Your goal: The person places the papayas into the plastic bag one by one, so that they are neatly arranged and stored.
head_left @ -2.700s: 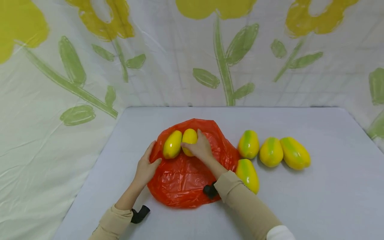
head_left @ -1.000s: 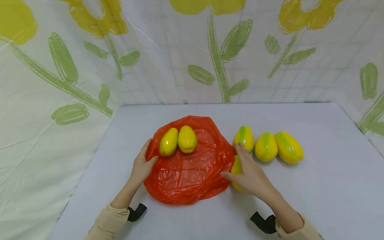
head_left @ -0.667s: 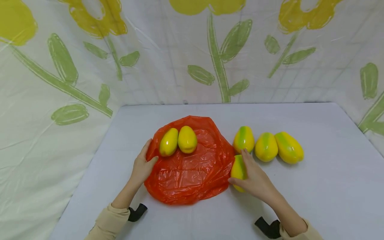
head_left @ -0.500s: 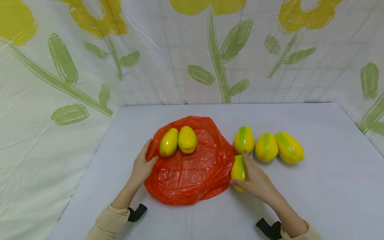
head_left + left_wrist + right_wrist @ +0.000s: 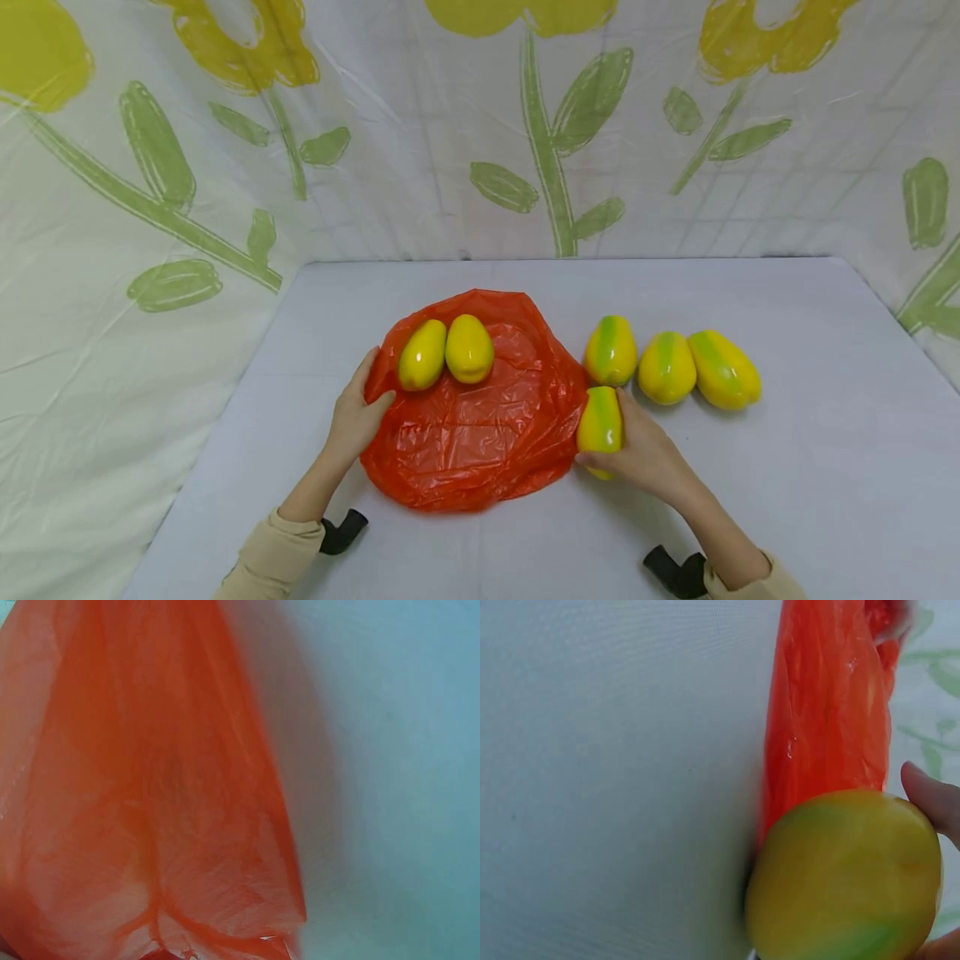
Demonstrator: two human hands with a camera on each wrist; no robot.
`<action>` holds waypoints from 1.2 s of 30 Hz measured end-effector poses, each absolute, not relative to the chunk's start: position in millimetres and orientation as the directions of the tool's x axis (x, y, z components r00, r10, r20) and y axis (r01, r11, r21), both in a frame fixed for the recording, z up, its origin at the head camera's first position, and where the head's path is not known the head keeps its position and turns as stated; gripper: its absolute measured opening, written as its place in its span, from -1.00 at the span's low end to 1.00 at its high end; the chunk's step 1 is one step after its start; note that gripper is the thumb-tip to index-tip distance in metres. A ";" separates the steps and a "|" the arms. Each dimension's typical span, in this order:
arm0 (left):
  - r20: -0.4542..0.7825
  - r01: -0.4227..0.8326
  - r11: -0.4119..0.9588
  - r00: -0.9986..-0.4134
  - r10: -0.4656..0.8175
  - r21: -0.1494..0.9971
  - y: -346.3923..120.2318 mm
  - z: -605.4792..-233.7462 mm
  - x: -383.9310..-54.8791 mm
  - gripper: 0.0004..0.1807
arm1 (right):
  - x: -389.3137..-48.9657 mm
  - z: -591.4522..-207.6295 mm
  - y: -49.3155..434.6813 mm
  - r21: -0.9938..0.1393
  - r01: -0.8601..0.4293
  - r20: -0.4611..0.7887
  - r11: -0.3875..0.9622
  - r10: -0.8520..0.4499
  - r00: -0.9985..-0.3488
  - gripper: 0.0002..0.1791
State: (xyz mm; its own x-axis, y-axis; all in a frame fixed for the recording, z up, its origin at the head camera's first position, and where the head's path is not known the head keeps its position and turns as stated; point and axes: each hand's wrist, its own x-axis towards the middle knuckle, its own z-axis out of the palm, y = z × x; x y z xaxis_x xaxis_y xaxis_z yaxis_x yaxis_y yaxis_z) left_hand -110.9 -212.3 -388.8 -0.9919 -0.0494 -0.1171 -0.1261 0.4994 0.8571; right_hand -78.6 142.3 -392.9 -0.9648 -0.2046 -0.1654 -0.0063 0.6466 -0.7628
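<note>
A red plastic bag (image 5: 457,450) stands with its mouth spread wide, and two glossy yellow papayas (image 5: 469,350) lie inside it at the far side. My left hand (image 5: 358,417) holds the bag's left rim, thumb on the inner side and fingers along the outside. In the left wrist view only the bag's wall (image 5: 165,787) shows, without the hand. Just right of the bag, my right hand (image 5: 648,454) grips a yellow papaya (image 5: 600,421) with a green stripe, thumb at its near end and fingers at its right side. That papaya (image 5: 847,877) fills the lower right wrist view.
Three more striped papayas stand right of the bag: one papaya (image 5: 611,350) just behind the gripped one, then a papaya (image 5: 667,368) and a larger papaya (image 5: 724,369) side by side. A flower-printed curtain (image 5: 420,167) hangs behind the white table (image 5: 825,467).
My right hand has left the second papaya inside the bag, moved right and closed round the nearest papaya outside. My left hand has stayed at the bag's rim.
</note>
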 end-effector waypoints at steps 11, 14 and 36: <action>-0.114 -0.123 0.499 -0.992 -0.048 0.858 -212.4 -387.6 -109.9 -0.28 | -80.0 -390.2 143.8 -0.759 0.041 -0.204 0.649 -0.178 -0.963 0.14; -0.116 -0.126 0.499 -0.992 -0.051 0.857 -212.5 -387.6 -110.0 -0.27 | -79.0 -385.4 145.3 -0.753 0.045 -0.215 0.656 -0.181 -0.960 0.16; -0.097 -0.112 0.531 -0.994 -0.056 0.840 -213.0 -391.7 -111.9 -0.27 | -92.2 -346.0 130.7 -0.863 0.070 -0.165 0.500 -0.149 -0.975 0.19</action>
